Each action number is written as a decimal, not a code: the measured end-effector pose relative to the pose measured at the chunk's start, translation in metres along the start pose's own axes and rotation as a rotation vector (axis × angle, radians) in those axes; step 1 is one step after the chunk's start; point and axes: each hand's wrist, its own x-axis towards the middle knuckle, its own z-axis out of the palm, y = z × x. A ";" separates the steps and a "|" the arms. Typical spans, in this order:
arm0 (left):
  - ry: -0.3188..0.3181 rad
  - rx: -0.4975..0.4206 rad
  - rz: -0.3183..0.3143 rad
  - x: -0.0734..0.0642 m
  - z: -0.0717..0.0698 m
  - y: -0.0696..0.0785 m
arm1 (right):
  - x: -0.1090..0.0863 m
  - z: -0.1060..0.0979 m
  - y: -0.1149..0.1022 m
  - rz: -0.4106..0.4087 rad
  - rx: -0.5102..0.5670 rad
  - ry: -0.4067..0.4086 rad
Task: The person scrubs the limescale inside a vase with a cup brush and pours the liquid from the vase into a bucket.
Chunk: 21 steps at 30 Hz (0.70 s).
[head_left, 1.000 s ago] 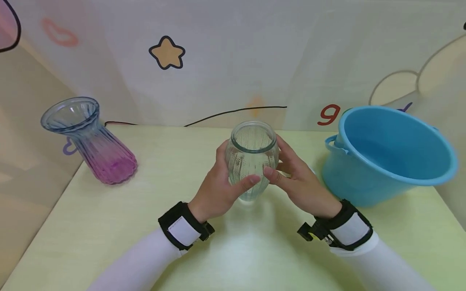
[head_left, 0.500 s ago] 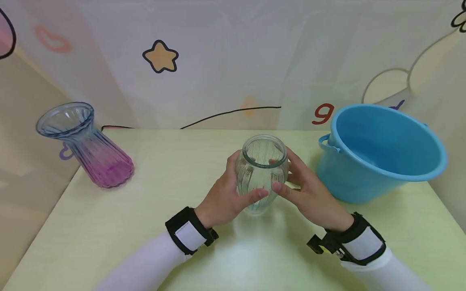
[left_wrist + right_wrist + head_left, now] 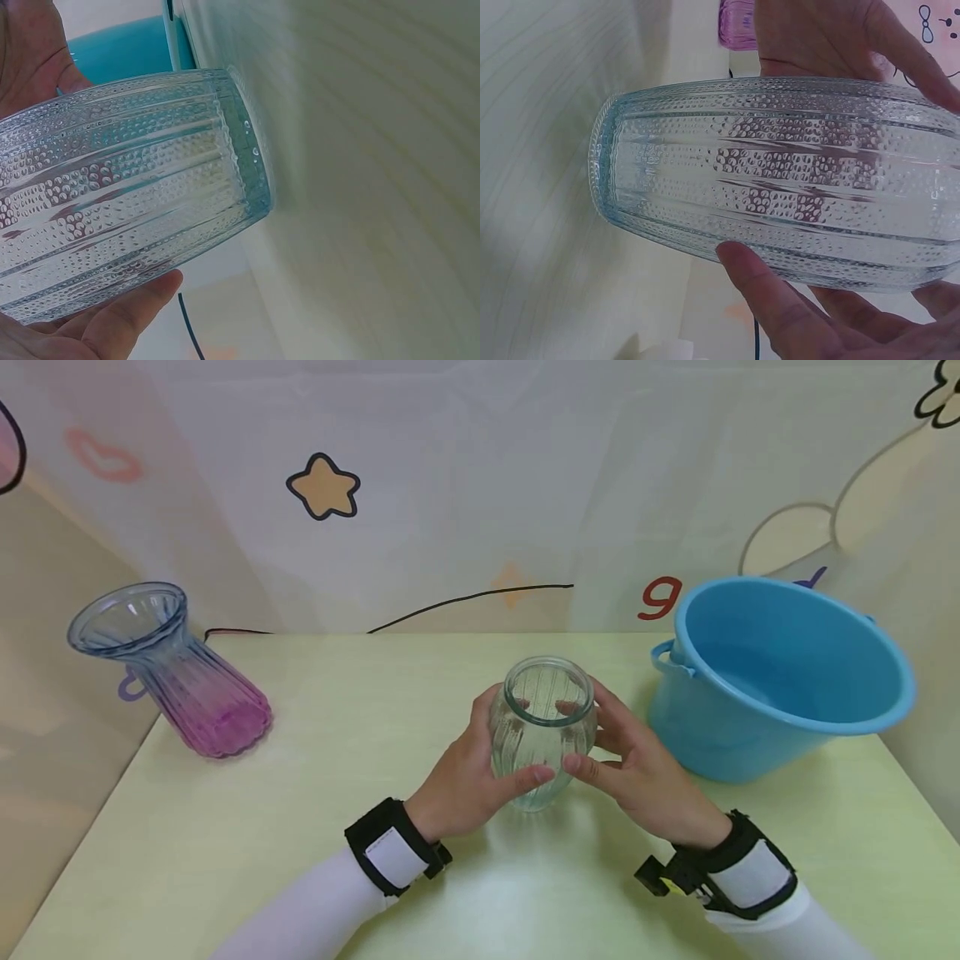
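Note:
A clear glass vase (image 3: 534, 760), ribbed and dotted with small bumps, stands upright between the two hands. My left hand (image 3: 465, 781) grips its left side, with the thumb across the front. From the right, my right hand (image 3: 641, 777) holds it, thumb also in front and fingers behind. Both wrist views show the vase (image 3: 127, 180) sideways, with its base (image 3: 607, 161) close to the tabletop. Whether the base touches the table I cannot tell. Parts of the fingers are hidden behind the glass.
A blue-to-pink glass vase (image 3: 202, 693) stands at the table's (image 3: 247, 852) back left. At the right is a light blue bucket (image 3: 712, 727) with a handle. A printed wall cloth (image 3: 450, 485) hangs behind. In the right wrist view, a pale object (image 3: 667, 350) shows at the lower edge, kind unclear.
Both hands have brought the clear vase nearer to the person and a little to the right, keeping their hold. The head view has shifted slightly; the other vase and bucket stay put.

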 end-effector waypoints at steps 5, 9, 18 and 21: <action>0.003 0.010 0.015 -0.001 0.000 -0.002 | 0.000 0.000 0.002 0.011 0.012 -0.009; -0.003 0.009 0.016 -0.001 0.000 -0.003 | -0.001 -0.001 0.003 0.016 0.025 -0.016; 0.007 0.006 0.045 -0.001 0.001 -0.005 | 0.000 -0.002 0.007 -0.001 0.042 -0.030; 0.011 0.018 0.025 -0.002 0.001 -0.006 | 0.000 -0.002 0.009 -0.003 0.054 -0.039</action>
